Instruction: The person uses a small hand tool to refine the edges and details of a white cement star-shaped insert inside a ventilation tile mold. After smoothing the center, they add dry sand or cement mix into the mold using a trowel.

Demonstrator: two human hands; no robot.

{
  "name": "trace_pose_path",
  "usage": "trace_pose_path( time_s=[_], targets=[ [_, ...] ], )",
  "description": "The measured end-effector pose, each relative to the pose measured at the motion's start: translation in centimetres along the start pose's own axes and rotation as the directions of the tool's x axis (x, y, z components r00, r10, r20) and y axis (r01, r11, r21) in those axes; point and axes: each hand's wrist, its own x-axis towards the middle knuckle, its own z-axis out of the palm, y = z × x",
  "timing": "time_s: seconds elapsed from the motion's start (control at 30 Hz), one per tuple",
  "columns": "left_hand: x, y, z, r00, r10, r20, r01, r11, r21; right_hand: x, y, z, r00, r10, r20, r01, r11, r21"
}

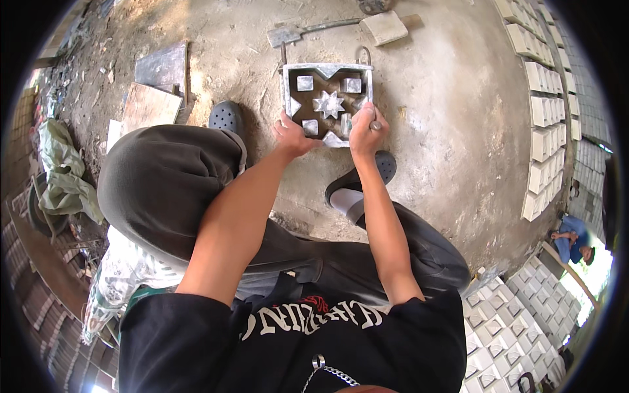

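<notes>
- While the square metal mould sits on the concrete floor between both shoes, its cavities look dark and unfilled.
- Left hand clasps the near-left rim; right hand grips the near-right rim.
- Finished cast blocks line the right; this casting seems barely begun.

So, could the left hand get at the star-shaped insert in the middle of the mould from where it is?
Probably yes. The left hand rests on the near-left edge of the square metal mould, and nothing covers the star insert; the right hand sits off to the near-right edge.
</notes>
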Motion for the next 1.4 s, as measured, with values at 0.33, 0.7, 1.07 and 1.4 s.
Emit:
trace_pose_path(
  time_s=[0.33, 0.7, 1.07, 1.4],
  targets=[
    [-0.2, 0.4, -0.1, 1.000, 0.000, 0.020, 0.000, 1.000, 0.028, 0.2, 0.0, -0.1, 0.999, 0.037, -0.033, -0.035, 0.998, 0.058],
    [0.3, -0.2, -0.8, 0.995, 0.043, 0.085, -0.041, 0.999, -0.023, 1.0, -1.6, -1.2, 0.980, 0.187, 0.070, -0.198, 0.957, 0.212],
    [0.1, -0.1, -0.5, 0.998, 0.026, 0.055, -0.022, 0.996, -0.082, 2.2, -1.5, -1.9, 0.966, -0.041, 0.254, -0.016, 0.976, 0.219],
    [-0.3, 0.3, -0.9, 0.999, 0.033, 0.043, -0.031, 0.998, -0.047, 0.6, -1.3, -1.5, 0.949, -0.170, 0.264, 0.110, 0.967, 0.229]
  ],
)
